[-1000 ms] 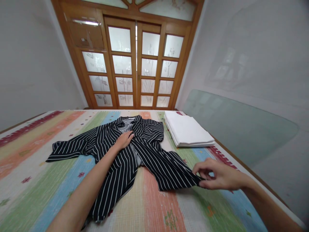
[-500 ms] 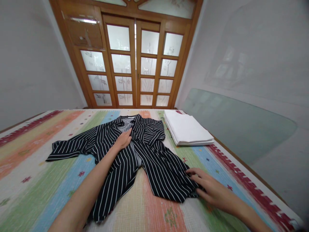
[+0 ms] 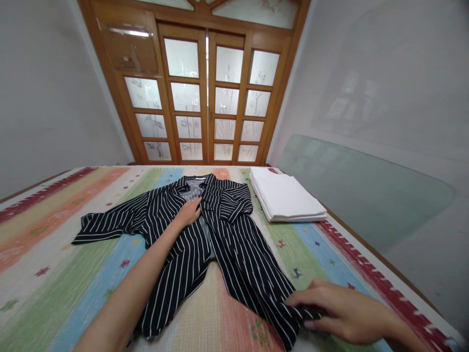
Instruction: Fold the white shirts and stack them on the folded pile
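A black shirt with white stripes [image 3: 252, 254] lies spread on the bed, its collar toward the door and its front parted. My left hand [image 3: 189, 213] rests on the shirt's upper front, below the collar, with its fingers stretched over the cloth; the thumb is hidden. At the lower right, my right hand [image 3: 330, 308] pinches the hem corner of the right front panel between thumb and fingers. That panel is drawn into long folds toward the hand. The left sleeve reaches out flat, while the right sleeve is folded over on itself.
A folded white cloth stack [image 3: 289, 195] lies right of the shirt. Under everything is a colourful striped bedspread [image 3: 91, 264]. Beyond the bed stands a wooden door with glass panes [image 3: 185, 95]. Grey walls flank the bed, with a pale green panel [image 3: 351, 181] on the right.
My right hand has moved down and right, closing on the hem corner and pulling the panel toward me. The panel is narrower and more stretched. My left hand stays almost in place.
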`<state>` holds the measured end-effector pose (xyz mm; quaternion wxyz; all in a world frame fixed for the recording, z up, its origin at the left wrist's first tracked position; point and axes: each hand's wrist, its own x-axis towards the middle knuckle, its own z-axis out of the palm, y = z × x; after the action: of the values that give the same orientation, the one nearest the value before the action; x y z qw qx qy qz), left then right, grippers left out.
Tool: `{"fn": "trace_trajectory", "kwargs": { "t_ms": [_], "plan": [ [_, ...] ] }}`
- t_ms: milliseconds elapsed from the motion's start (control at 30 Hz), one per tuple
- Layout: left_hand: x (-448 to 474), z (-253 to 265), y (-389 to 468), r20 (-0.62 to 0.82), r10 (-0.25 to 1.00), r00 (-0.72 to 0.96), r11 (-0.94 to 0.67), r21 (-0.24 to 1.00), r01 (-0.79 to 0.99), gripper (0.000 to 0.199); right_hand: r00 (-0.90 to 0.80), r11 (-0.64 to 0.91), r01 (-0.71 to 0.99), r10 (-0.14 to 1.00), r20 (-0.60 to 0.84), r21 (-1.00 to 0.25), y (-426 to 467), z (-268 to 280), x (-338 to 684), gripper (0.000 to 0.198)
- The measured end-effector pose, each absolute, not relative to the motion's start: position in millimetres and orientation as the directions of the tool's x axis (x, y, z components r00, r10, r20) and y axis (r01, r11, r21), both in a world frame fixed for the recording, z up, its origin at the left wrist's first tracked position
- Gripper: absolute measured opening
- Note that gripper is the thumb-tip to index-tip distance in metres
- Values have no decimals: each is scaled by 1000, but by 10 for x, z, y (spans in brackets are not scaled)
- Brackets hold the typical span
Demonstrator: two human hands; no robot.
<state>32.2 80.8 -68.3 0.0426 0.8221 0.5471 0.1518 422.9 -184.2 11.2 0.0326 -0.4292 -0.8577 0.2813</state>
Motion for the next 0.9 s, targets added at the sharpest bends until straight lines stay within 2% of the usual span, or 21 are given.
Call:
{"fn": "trace_trajectory", "kwargs": {
  "t_ms": [133,300,367,467,567,700,800,900],
  "plan": [
    [347,-655,735,237,907,349,-396,188,899,53,-553,421,807,784,-282,-414,-1758,68,4082,51],
    [216,-564,437,239,855,459,-495,115,862,46,-516,355,832,779,-357,-426,-1724,140,4059,66],
    [93,-523,208,232,828,510,-546,129,828,44,-497,323,837,787,-366,-443,-1726,162,4070,74],
    [-128,-439,-268,293,800,524,-587,204,783,36,-523,341,816,779,-346,-468,-1710,129,4065,78],
    [-376,-336,-830,346,818,459,-557,275,784,20,-554,385,796,774,-306,-467,-1659,50,4014,77],
    [-744,-309,-1548,300,830,470,-553,338,762,8,-606,448,731,773,-186,-515,-1544,-54,3892,69],
    [-934,-441,-1966,245,811,532,-585,302,752,8,-640,488,632,767,-50,-601,-1443,-119,3781,52],
    [-947,-629,-2193,292,828,479,-549,243,800,25,-616,480,508,783,89,-715,-1352,-156,3665,37]
  ]
}}
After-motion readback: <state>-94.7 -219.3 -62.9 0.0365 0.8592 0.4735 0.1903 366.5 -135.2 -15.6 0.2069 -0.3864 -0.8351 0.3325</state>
